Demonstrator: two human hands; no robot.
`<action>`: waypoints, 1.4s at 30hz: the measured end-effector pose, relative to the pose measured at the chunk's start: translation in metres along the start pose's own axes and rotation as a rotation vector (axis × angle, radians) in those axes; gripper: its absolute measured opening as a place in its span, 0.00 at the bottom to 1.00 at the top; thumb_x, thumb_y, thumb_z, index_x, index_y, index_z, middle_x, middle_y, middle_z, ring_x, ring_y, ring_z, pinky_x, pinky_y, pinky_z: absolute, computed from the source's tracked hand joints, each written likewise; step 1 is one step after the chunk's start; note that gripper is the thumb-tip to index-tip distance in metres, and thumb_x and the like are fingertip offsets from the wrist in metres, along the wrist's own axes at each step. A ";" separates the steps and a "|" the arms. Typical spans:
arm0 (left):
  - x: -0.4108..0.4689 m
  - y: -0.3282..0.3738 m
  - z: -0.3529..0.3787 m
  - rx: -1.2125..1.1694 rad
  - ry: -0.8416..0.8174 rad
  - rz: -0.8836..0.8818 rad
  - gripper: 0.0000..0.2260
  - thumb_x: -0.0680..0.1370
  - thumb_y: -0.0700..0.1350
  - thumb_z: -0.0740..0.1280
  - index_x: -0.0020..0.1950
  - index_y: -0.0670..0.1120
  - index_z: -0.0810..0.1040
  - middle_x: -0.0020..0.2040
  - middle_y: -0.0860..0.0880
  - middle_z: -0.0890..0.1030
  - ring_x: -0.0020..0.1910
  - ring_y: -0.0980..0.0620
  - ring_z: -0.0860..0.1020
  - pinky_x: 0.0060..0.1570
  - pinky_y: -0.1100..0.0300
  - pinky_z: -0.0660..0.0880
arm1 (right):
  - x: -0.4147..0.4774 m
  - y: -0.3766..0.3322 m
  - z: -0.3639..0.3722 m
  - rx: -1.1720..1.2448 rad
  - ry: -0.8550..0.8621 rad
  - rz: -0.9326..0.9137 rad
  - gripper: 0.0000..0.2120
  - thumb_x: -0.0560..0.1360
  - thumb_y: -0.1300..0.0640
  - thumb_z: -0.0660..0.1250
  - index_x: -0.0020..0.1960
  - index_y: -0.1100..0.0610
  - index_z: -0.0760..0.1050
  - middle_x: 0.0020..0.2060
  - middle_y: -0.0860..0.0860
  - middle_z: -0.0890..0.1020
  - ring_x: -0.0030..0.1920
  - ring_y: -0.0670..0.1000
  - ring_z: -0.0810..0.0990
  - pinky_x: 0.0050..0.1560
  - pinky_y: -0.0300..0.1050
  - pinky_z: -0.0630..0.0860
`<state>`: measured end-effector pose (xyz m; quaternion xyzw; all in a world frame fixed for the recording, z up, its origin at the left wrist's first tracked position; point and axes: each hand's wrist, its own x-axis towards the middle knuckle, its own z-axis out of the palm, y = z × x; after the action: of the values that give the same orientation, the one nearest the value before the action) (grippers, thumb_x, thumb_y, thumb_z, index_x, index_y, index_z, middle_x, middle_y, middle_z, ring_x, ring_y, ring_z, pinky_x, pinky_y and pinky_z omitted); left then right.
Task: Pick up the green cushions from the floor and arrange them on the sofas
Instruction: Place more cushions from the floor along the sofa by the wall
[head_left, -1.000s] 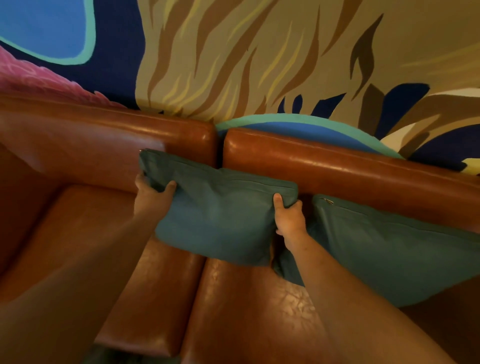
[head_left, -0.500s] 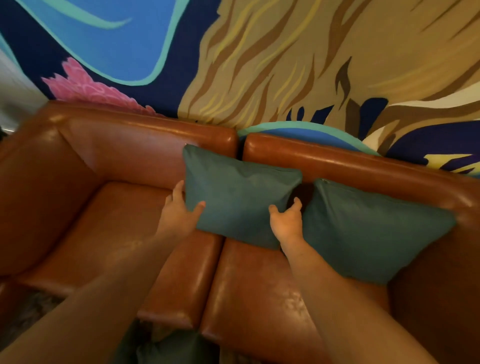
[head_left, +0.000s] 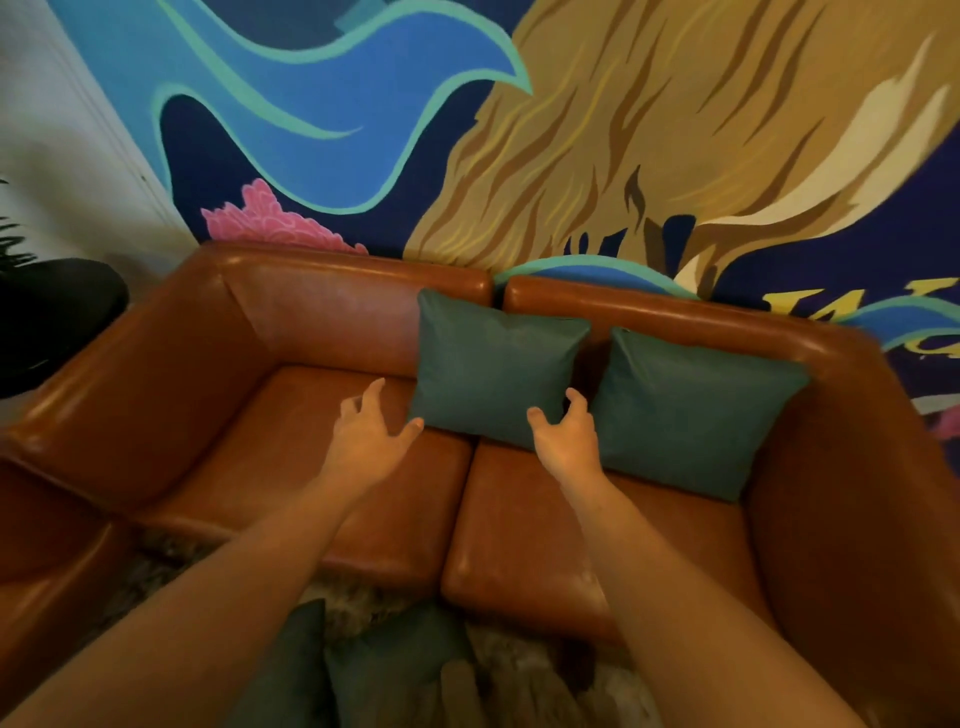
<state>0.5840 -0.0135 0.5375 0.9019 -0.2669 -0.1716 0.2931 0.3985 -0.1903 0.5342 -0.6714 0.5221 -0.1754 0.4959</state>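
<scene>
Middle green cushion (head_left: 498, 374) leans upright against the backrest of the brown leather sofa (head_left: 311, 322), over the gap between the two seat pads. The right green cushion (head_left: 691, 410) leans just beside it, in the sofa's right-hand corner. At least two more green floor cushions (head_left: 387, 670) lie on the shaggy rug (head_left: 524, 670) in front of the sofa, low in the view between the forearms.

The left hand (head_left: 369, 441) is spread and holds nothing. Its thumb is close to the middle cushion's lower left corner, and I cannot tell whether it touches. The right hand (head_left: 566, 441) is also loosely spread and holds nothing, in front of that cushion's lower right corner, between the two cushions.

The step in hand looks like the end of setting the middle cushion, so the task seems partly done. The next move would likely call for bending down to the rug, gripping one floor cushion by its edges, and standing it on the bare left seat. It should go against the backrest, in line with the other two.
</scene>
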 end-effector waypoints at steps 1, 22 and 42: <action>-0.009 0.000 -0.004 0.003 0.002 0.006 0.39 0.79 0.58 0.73 0.85 0.49 0.59 0.75 0.35 0.66 0.74 0.33 0.69 0.75 0.45 0.67 | -0.010 -0.002 -0.003 -0.010 -0.004 -0.017 0.36 0.85 0.48 0.68 0.87 0.56 0.57 0.82 0.58 0.65 0.80 0.60 0.68 0.77 0.53 0.68; -0.264 -0.012 0.027 0.021 -0.053 -0.026 0.38 0.80 0.62 0.70 0.84 0.52 0.58 0.78 0.39 0.62 0.74 0.35 0.69 0.74 0.43 0.68 | -0.214 0.080 -0.079 -0.272 -0.210 -0.193 0.35 0.84 0.46 0.70 0.86 0.53 0.62 0.82 0.57 0.66 0.81 0.58 0.68 0.77 0.51 0.67; -0.316 -0.179 -0.020 0.127 -0.221 -0.185 0.37 0.80 0.66 0.67 0.83 0.55 0.58 0.78 0.41 0.60 0.71 0.36 0.71 0.71 0.39 0.71 | -0.311 0.144 0.044 -0.485 -0.370 0.039 0.36 0.84 0.44 0.70 0.86 0.51 0.59 0.82 0.56 0.63 0.79 0.63 0.68 0.78 0.59 0.70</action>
<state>0.4091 0.3018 0.4908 0.9150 -0.2238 -0.2786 0.1872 0.2334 0.1082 0.4805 -0.7805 0.4625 0.0892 0.4111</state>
